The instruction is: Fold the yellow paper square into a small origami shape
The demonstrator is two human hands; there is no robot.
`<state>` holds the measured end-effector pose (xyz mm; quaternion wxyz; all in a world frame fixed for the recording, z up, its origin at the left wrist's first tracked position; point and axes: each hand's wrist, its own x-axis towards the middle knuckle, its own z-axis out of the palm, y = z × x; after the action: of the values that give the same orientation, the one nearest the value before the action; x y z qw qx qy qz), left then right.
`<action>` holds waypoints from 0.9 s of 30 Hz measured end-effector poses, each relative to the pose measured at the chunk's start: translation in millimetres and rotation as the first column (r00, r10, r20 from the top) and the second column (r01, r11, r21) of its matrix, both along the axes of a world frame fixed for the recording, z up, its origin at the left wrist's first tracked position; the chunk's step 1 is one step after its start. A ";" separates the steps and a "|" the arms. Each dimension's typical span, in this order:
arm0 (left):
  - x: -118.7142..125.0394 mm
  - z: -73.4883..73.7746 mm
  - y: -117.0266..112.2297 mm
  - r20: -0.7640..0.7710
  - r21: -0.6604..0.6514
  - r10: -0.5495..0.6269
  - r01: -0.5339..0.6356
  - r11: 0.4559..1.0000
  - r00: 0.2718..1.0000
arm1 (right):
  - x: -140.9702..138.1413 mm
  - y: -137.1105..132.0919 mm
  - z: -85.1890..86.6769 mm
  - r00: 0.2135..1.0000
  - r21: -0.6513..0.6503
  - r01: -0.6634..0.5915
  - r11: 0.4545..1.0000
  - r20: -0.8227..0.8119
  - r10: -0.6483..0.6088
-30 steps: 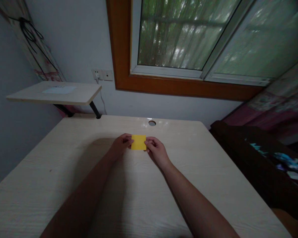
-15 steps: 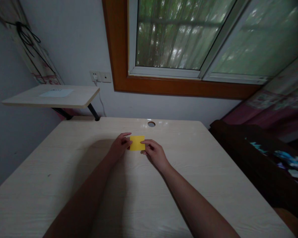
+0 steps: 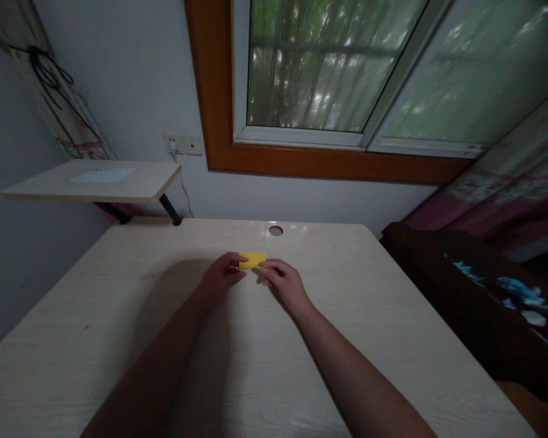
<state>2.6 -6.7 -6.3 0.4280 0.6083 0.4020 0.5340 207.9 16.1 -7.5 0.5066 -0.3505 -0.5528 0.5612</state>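
The yellow note (image 3: 252, 260) is between the two hands, toward the far side of the desk (image 3: 265, 353), and shows as a wide, low rectangle; whether it is folded or only tilted cannot be told. At its nine o'clock edge, the left hand (image 3: 221, 272) has fingertips laid over the paper, its thumb spread apart just below the note. On the four o'clock side, the right hand (image 3: 283, 280) has a fingertip touching the lower corner, with the thumb curled just beneath; whether it truly pinches the paper cannot be told. The forearms run out toward seven and five o'clock, and a broad shadow (image 3: 159, 292) lies beside the left one. A small dark speck (image 3: 86, 327) is at eight o'clock. Near the note, at one o'clock, a round hole (image 3: 276, 230) pierces the desk by its far edge. At ten o'clock a raised shelf (image 3: 146, 185) on black legs (image 3: 170, 210) carries a white sheet (image 3: 103, 175). Behind it, at eleven, a cable (image 3: 186, 188) hangs from a wall socket (image 3: 173, 144). The window (image 3: 310, 91), framed in brown wood, fills one o'clock; a curtain (image 3: 530, 176) hangs at two. Well apart, at three o'clock, dark furniture (image 3: 429, 274) bears blue items (image 3: 520, 291).
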 end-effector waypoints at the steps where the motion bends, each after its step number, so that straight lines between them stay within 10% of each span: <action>1: -0.2 -0.3 0.5 -0.014 0.003 0.008 -0.008 1.000 1.000 | 0.0 0.3 -1.2 1.000 0.009 -0.008 1.000 0.002 0.008; 27: 0.9 10.2 -6.7 -0.053 -0.128 0.130 -0.136 0.982 0.990 | 2.0 -4.8 8.6 0.999 0.017 -0.011 1.000 0.046 0.010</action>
<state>3.4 -13.3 3.9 0.4215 0.5624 0.4853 0.5202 209.9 11.2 1.1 0.4940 -0.3559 -0.5710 0.5506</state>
